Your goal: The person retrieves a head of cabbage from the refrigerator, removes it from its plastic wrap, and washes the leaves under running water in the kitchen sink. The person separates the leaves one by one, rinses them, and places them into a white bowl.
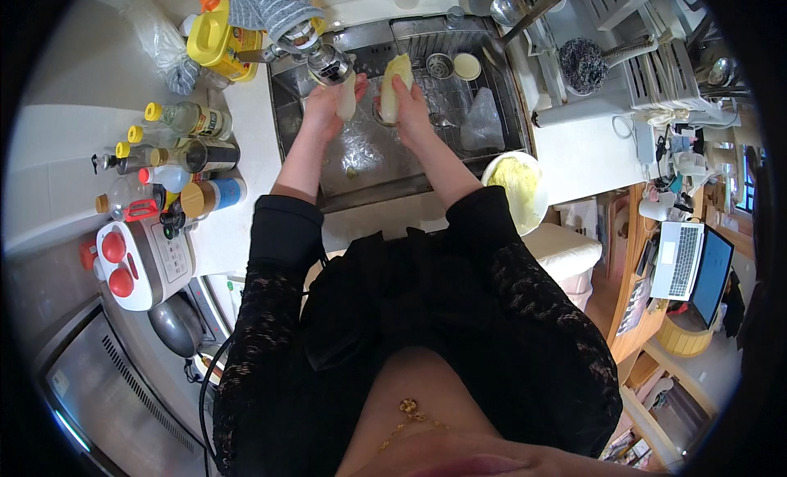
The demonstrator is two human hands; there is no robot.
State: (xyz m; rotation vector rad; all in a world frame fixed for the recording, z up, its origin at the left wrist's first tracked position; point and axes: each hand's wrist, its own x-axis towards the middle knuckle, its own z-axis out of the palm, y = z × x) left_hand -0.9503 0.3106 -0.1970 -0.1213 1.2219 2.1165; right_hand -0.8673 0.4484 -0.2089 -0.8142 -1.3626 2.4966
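Note:
My left hand [324, 110] is closed around a pale cabbage leaf [347, 102] under the chrome faucet [330, 65], which partly hides the leaf. Upright in my right hand [413, 111] is a second pale cabbage leaf [388, 100] with a yellow-green frilled top; it looks like napa cabbage. Both hands are above the stainless steel sink [369, 182], side by side and apart. Wet patches shine on the sink floor, and a small green scrap [351, 172] lies there. A white tub [541, 197] holding yellow-green leaves stands at the sink's near right corner.
Bottles [206, 120] and a yellow jug [212, 40] line the left counter, with a rice cooker [144, 261] nearer me. A sink strainer [439, 65] and a round lid [467, 66] lie at the sink's right. A steel-wool scrubber [583, 66] rests beyond, by the dish rack [664, 77].

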